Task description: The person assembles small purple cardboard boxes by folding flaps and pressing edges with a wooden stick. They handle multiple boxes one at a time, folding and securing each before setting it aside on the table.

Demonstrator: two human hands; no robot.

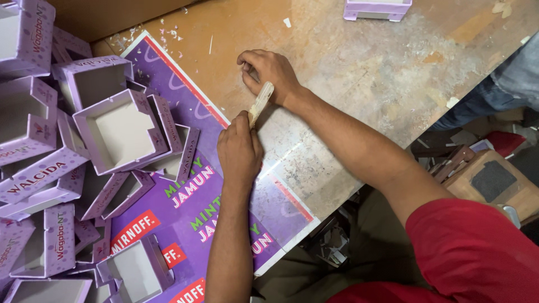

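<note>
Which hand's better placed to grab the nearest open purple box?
Left hand, probably: it sits nearer the open purple box; the right hand is farther, across the wooden stick both grip.

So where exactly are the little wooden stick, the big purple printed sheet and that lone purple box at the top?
wooden stick [261,102], head view, middle of its flat blade.
purple printed sheet [185,106], head view, bare upper part.
lone purple box [376,9], head view, its front wall.

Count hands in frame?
2: left hand on the purple printed sheet, right hand above it over the wooden table; both grip one flat stick.
</note>
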